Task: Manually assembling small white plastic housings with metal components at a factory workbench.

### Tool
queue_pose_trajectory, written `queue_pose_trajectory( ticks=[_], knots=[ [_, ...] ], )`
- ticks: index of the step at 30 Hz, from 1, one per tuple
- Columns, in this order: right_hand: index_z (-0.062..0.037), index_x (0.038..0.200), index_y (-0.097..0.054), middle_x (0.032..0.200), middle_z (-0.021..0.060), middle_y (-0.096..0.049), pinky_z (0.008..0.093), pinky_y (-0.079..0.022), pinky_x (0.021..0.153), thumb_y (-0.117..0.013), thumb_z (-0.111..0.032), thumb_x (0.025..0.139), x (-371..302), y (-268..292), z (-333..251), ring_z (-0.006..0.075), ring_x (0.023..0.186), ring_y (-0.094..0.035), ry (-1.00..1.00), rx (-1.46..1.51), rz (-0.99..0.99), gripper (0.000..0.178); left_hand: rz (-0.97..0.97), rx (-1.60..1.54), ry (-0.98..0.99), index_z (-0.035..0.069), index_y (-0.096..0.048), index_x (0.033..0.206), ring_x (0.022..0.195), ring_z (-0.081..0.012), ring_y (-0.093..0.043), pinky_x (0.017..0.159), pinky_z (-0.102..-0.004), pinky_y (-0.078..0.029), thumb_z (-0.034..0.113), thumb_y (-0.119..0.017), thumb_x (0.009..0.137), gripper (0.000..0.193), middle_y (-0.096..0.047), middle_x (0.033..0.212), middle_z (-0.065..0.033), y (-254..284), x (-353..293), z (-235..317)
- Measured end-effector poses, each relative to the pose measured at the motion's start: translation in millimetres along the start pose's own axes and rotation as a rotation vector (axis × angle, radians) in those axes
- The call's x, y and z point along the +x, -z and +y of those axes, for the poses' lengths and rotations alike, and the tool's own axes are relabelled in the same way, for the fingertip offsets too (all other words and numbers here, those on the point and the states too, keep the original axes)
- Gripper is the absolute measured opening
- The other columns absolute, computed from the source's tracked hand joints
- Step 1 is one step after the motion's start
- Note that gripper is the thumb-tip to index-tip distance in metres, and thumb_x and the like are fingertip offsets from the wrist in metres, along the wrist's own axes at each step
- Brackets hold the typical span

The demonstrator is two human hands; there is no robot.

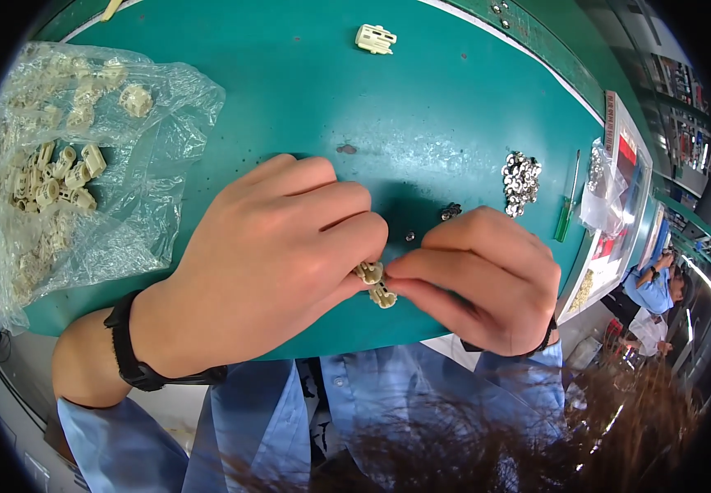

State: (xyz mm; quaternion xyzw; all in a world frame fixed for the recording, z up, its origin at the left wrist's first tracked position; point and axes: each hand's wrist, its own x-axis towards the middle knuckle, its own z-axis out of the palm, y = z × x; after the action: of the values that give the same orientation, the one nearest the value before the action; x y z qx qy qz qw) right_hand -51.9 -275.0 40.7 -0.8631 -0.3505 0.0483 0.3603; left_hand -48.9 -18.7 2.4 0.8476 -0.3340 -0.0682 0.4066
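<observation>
The step in hand is judged to be close finger work on a cream moulded piece (383, 296), held just above the surface (289, 90), near the middle of its near edge. Whether this is one part or two set together cannot be told.

By the left hand (281, 255), the piece is pinched between thumb and forefinger, with no gap left; the remaining fingers are curled. At the right hand (491, 279), thumb and forefinger are set close together against the piece; whether the piece itself or some small part is gripped there cannot be told, as the fingertips cover it.

Toward the right edge of the surface, a pile of small shiny metal parts (521, 185) is noted, with a green-handled screwdriver (565, 220) laid beyond it. Nearer the right hand, a small dark cluster (450, 211) and a single metal bead (410, 237) are found. At the left edge, a clear plastic bag (183, 156) is spread, with cream parts (64, 172) in it. One loose cream part (376, 39) is placed by the far edge.

For the next move, a steady left pinch and a small, well-aligned push or turn by the right fingertips are judged to be required.
</observation>
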Motion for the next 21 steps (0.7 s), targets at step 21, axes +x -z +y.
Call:
queue_pose_trajectory(
  ticks=[21],
  knots=[
    [-0.0003, 0.104, -0.085, 0.096, 0.0065, -0.071, 0.0356, -0.053, 0.054, -0.098, -0.005, 0.077, -0.2, -10.5, 1.3, 0.0215, 0.072, -0.067, 0.084, 0.021, 0.007, 0.03, 0.02, 0.013, -0.004, 0.014, -0.071, 0.088, 0.088, -0.0264, -0.06, 0.079, -0.0414, -0.05, 0.017, -0.096, 0.071, 0.03, -0.065, 0.093, -0.001, -2.4, -1.3, 0.0]
  ],
)
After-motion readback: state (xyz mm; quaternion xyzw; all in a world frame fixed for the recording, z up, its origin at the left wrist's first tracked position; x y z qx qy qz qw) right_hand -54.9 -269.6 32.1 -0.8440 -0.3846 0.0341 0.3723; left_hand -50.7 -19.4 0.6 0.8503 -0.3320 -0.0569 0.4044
